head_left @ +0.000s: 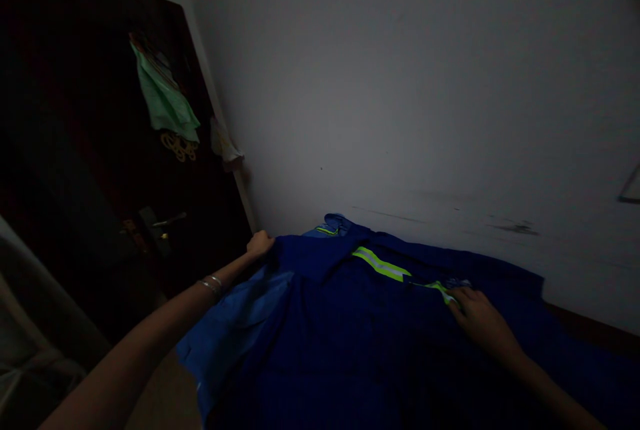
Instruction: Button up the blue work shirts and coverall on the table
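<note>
Deep-blue cloth garment, marked by a reflective yellow-green and silver stripe, lies spread against a plain pale-grey wall in a dimly lit room. A person's left hand, with silvery bangles at the wrist, grips the garment's far left edge, fingers closed in a fist around the cloth. The right hand touches the garment beside the stripe's right end, fingers bent close together; whether they pinch the fabric cannot be told in the gloom. Lighter blue cloth shows under the garment's left side; what bears the pile is hidden. Dark scuffs streak the wall just above the fabric. At left stands a dark wooden door with a metal lever handle, a pale-green cloth hanging on it and a whitish plastic bag beside its frame.
</note>
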The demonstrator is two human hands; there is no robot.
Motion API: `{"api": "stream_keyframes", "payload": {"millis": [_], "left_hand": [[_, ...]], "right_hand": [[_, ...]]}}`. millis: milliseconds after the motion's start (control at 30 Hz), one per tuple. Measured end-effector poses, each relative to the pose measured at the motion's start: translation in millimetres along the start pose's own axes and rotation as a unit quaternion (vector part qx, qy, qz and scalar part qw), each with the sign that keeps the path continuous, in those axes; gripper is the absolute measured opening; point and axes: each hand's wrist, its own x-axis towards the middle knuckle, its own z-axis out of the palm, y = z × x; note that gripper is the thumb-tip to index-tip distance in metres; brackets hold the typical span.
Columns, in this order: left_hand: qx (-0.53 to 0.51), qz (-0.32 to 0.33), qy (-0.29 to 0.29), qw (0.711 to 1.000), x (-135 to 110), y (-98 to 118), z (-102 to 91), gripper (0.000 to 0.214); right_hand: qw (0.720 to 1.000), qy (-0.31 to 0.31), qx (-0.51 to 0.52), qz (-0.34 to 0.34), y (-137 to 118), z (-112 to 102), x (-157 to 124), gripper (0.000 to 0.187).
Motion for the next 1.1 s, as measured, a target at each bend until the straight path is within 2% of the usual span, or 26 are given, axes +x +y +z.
{"api": "stream_keyframes", "payload": {"millis": [100, 200, 267, 367, 433, 533, 633, 667, 733, 833, 933, 1000, 1100], "left_hand": [[0.030, 0.004, 0.023, 0.999, 8, 36, -20.2, 0.023], [0.102, 0.129, 0.039, 0.986, 3, 88, -37.4, 0.028], [0.118, 0.224, 0.044, 0.966, -11, 126, -42.4, 0.029], [0.132, 0.356, 0.054, 0.924, -47, 171, -33.8, 0.029], [0.157, 0.436, 0.037, 0.885, -79, 187, -17.0, 0.027], [0.204, 0.573, -0.008, 0.793, -130, 186, 19.9, 0.022], [0.229, 0.675, -0.065, 0.698, -172, 164, 57.8, 0.012], [0.236, 0.692, -0.080, 0.678, -182, 155, 67.7, 0.010], [0.243, 0.705, -0.099, 0.659, -198, 138, 80.8, 0.010], [0.231, 0.702, -0.120, 0.663, -207, 124, 84.1, 0.015], [0.200, 0.678, -0.162, 0.689, -204, 120, 76.6, 0.017], [0.167, 0.633, -0.190, 0.732, -194, 120, 71.6, 0.018], [0.104, 0.502, -0.197, 0.836, -167, 120, 70.5, 0.027]], "right_hand": [[1.000, -0.003, 0.005, 0.006, -1, -2, 0, 0.033], [1.000, -0.003, 0.011, 0.007, -1, -2, 0, 0.033], [1.000, -0.004, 0.013, 0.004, 0, -2, 0, 0.032], [1.000, -0.012, 0.011, 0.012, -1, -3, 1, 0.031], [1.000, -0.020, 0.009, 0.019, -4, -6, 2, 0.031], [0.999, -0.033, 0.009, 0.030, -9, -12, 2, 0.031], [0.998, -0.037, 0.009, 0.044, -13, -17, 3, 0.030], [0.998, -0.037, 0.009, 0.047, -14, -18, 3, 0.029], [0.998, -0.034, 0.012, 0.050, -15, -19, 3, 0.029], [0.998, -0.027, 0.017, 0.053, -16, -20, 3, 0.029], [0.998, -0.031, 0.017, 0.055, -15, -20, 3, 0.029], [0.997, -0.038, 0.017, 0.059, -15, -21, 3, 0.029], [0.997, -0.045, 0.019, 0.062, -15, -22, 4, 0.029]]}}
